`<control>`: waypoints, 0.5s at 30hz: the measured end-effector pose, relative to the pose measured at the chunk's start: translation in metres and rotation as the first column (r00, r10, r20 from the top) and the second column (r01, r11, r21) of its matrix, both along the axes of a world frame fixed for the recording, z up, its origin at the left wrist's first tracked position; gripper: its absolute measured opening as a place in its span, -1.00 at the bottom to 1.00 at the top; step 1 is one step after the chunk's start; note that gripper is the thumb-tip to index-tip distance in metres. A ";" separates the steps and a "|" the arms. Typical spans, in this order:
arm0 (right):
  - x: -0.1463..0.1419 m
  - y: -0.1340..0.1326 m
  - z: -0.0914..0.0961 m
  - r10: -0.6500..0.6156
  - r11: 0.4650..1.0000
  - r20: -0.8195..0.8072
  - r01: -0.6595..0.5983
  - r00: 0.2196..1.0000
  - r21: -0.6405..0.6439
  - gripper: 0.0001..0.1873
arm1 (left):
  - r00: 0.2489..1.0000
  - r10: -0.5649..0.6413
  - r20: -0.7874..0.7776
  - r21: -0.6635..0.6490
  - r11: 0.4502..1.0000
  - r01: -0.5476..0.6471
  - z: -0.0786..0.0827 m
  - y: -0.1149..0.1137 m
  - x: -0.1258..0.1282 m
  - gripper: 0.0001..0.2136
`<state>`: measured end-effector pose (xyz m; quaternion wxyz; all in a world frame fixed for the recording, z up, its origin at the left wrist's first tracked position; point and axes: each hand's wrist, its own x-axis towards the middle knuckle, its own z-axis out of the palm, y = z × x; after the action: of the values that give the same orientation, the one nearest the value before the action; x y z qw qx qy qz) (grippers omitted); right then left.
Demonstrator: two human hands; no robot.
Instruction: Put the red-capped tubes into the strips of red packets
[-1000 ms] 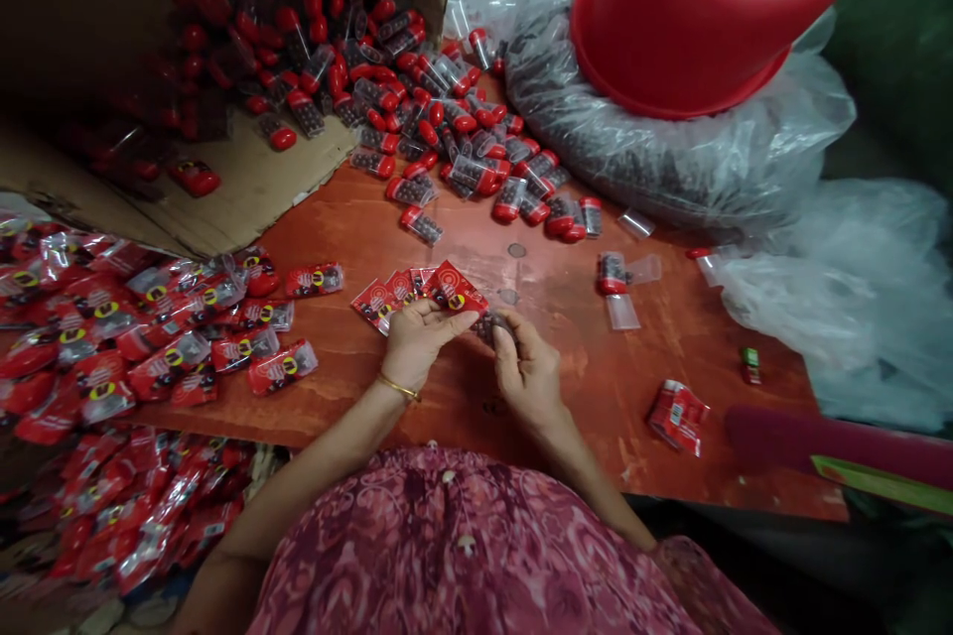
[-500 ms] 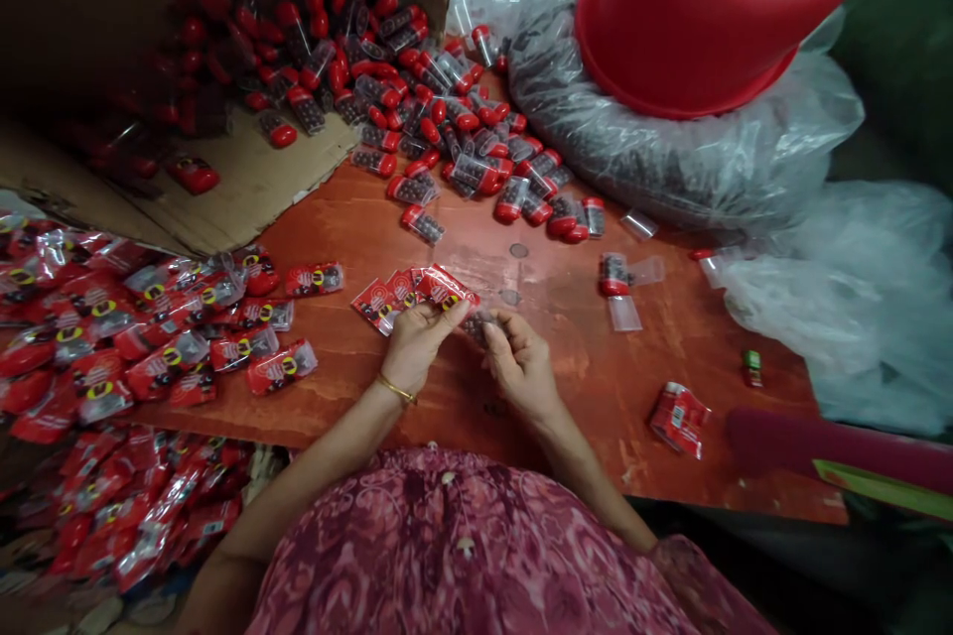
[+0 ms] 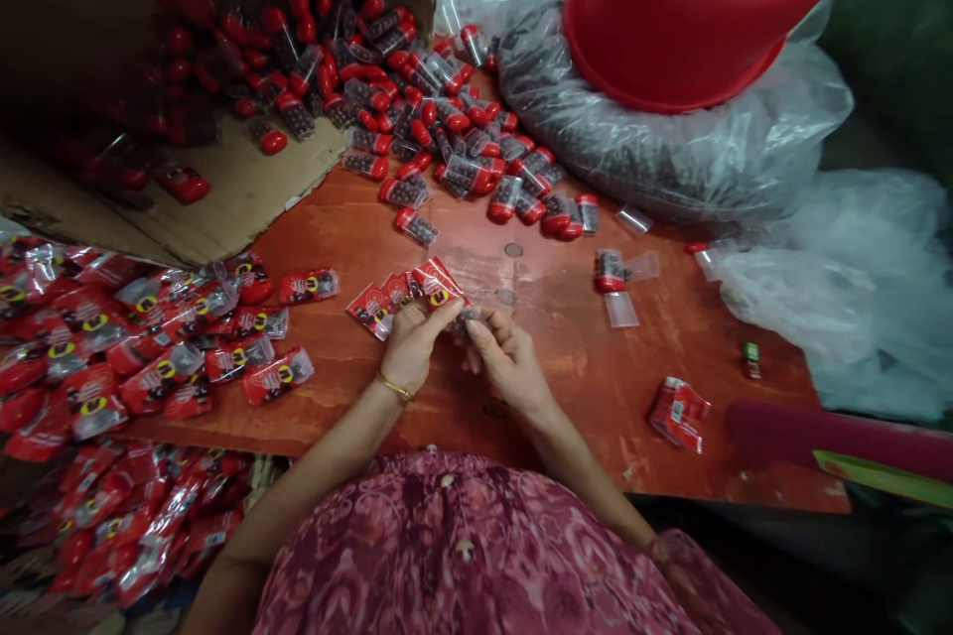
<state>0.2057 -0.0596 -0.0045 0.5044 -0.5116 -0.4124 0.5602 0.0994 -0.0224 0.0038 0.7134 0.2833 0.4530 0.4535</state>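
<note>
Over the middle of the table, my left hand [image 3: 408, 349] is closed on several red printed packets [image 3: 438, 280], fanned out above its fingers. My right hand [image 3: 512, 359] pinches a small clear container with dark contents [image 3: 468, 316] against the near edge of the top packet. Fingers hide most of this container, and I cannot tell how far it sits inside the packet. Beyond my hands lies a heap of clear containers with red caps [image 3: 469, 174], filled with dark beads. To the left are filled red packets [image 3: 277, 375] in a pile.
A cardboard box [image 3: 245, 189] spills capped containers at the back left. An upturned red bucket [image 3: 692, 30] rests on a plastic bag of dark contents [image 3: 655, 174]. On the right are a container with loose clear pieces [image 3: 611, 270], a crumpled red packet [image 3: 679, 414] and clear plastic bags [image 3: 804, 303].
My right hand has moved slightly left, bringing the container closer against the top packet, and more of it is now hidden. The whole view has shifted a little.
</note>
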 end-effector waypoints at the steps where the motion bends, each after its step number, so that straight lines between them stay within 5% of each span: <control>1: -0.002 0.001 0.000 -0.027 1.000 -0.017 0.027 0.999 0.013 -0.70 | 1.000 -0.002 0.026 0.002 1.000 0.002 0.001 0.000 0.001 -0.79; 5: -0.008 0.008 0.005 -0.128 0.990 -0.119 0.135 0.985 0.052 -0.68 | 0.990 -0.094 0.104 -0.031 0.995 0.098 0.009 0.001 0.002 -0.78; 9: -0.004 0.013 0.005 0.003 0.998 -0.198 0.008 0.980 0.058 -0.61 | 0.995 -0.060 0.086 -0.065 0.996 0.066 0.015 0.004 -0.004 -0.79; 15: -0.006 0.011 -0.008 -0.003 0.995 -0.072 0.010 0.997 0.099 -0.63 | 0.981 -0.148 0.129 -0.132 0.978 0.164 0.012 0.000 -0.003 -0.77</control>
<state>0.1992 -0.0484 -0.0121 0.5456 -0.4668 -0.4197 0.5552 0.0961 -0.0227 0.0163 0.7907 0.2393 0.4174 0.3787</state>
